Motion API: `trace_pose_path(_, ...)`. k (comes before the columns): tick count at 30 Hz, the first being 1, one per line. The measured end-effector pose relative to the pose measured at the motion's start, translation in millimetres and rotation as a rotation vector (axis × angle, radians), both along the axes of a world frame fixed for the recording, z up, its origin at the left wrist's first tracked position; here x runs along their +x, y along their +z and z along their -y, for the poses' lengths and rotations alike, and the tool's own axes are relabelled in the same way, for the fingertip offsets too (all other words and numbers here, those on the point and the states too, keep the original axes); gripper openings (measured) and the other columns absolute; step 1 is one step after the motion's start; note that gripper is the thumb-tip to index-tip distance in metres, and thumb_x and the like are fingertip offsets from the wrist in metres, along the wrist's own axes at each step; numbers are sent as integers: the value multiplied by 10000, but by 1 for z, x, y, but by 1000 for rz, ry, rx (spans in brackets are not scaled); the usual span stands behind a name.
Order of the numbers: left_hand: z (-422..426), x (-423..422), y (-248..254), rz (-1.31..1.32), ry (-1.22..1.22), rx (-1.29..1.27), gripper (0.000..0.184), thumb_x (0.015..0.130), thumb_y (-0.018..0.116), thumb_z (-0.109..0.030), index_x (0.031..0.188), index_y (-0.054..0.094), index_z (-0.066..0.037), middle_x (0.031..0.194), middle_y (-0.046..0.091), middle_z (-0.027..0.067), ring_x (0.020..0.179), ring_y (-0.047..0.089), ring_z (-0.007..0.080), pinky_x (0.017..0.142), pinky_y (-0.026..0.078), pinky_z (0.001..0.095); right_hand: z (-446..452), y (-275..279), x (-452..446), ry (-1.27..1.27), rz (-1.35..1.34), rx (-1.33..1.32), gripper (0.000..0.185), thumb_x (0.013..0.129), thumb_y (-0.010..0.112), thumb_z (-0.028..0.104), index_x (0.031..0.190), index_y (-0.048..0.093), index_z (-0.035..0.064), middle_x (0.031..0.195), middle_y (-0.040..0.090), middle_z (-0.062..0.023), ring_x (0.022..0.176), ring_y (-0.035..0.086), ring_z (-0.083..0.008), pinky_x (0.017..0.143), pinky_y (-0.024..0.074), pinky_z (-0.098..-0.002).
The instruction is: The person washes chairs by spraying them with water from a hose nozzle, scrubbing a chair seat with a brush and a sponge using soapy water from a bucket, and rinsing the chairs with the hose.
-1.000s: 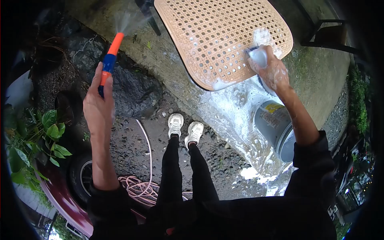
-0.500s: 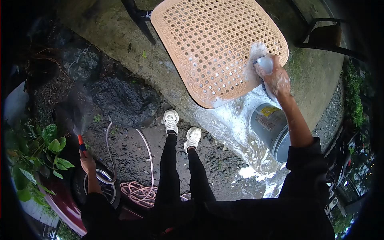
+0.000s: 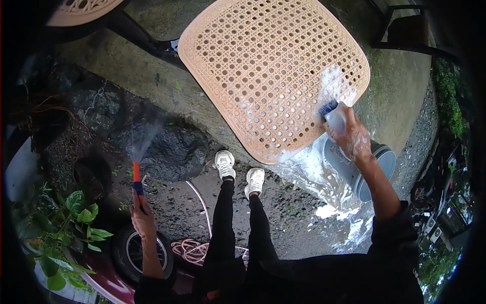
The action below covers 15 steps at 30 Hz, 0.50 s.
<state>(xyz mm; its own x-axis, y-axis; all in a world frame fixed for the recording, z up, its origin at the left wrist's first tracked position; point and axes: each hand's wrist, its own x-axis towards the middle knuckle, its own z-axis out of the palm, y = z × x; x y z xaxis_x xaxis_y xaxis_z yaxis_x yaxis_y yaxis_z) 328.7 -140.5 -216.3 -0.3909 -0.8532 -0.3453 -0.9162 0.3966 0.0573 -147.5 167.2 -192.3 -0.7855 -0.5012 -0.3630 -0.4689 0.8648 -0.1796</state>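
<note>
Two hands are occupied: the person's right hand (image 3: pixel 349 133), right of centre, grips one brush (image 3: pixel 334 119) at the foamy lower-right edge of the tan chair panel (image 3: pixel 273 76) in the upper middle; the left hand (image 3: pixel 144 220), lower left, has its fingers wrapped round one spraying nozzle (image 3: pixel 137 181). Scrubbing appears to be the step in hand; the next move calls for steady bristle pressure. One bucket (image 3: pixel 386 163) shows at right, two shoes (image 3: pixel 225 164) near centre.
</note>
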Motion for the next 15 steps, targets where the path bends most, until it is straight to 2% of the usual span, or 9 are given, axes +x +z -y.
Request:
trace_pose_path(3,7,-35,29,-96,-44,-26,416,921,503,-219,1325,448,-135,840,585,208,739,579,361,648,455,429,22,15,-55,-297,84,38,501,813,634,362,1154,416,68,1102,548,-290,902,603,-443,764,499,-468)
trace_pose_path(6,10,-58,33,-178,-112,-58,423,919,506,-193,1328,438,-109,871,595,214,791,593,359,668,460,419,26,0,-23,-296,-35,26,530,805,642,367,1167,419,51,1074,556,-292,905,603,-439,765,497,-468)
trace_pose_path(8,18,-65,23,-184,-132,-70,428,917,511,-182,1329,434,-96,895,601,218,803,598,359,674,463,413,-4,-8,11,-27,25,45,638,777,671,383,1243,387,52,1051,565,-273,920,605,-420,795,504,-463)
trace_pose_path(10,24,-68,19,-188,-161,-61,433,915,515,-171,1331,429,-83,919,607,223,816,603,360,681,467,407,-17,-2,2,137,32,100,657,772,674,382,1264,376,64,1083,557,-269,919,610,-408,782,518,-452)
trace_pose_path(12,33,-67,20,-162,-87,-29,433,912,522,-170,1324,435,-71,947,612,230,820,608,371,688,470,399,-5,0,-35,-181,50,77,685,767,679,376,1291,359,74,1072,555,-260,896,616,-404,749,526,-455)
trace_pose_path(13,37,-62,20,-156,-90,-23,433,912,522,-170,1324,435,-71,947,612,230,820,608,371,688,470,399,2,0,-42,-266,70,-20,708,762,688,357,1311,339,78,1041,555,-250,881,617,-410,726,527,-465)
trace_pose_path(15,44,-61,15,-229,-120,-68,429,909,527,-167,1321,443,-79,977,611,235,817,614,370,686,472,390,4,-8,-17,-180,34,29,700,762,689,358,1304,350,72,1021,557,-247,874,616,-414,725,524,-471)
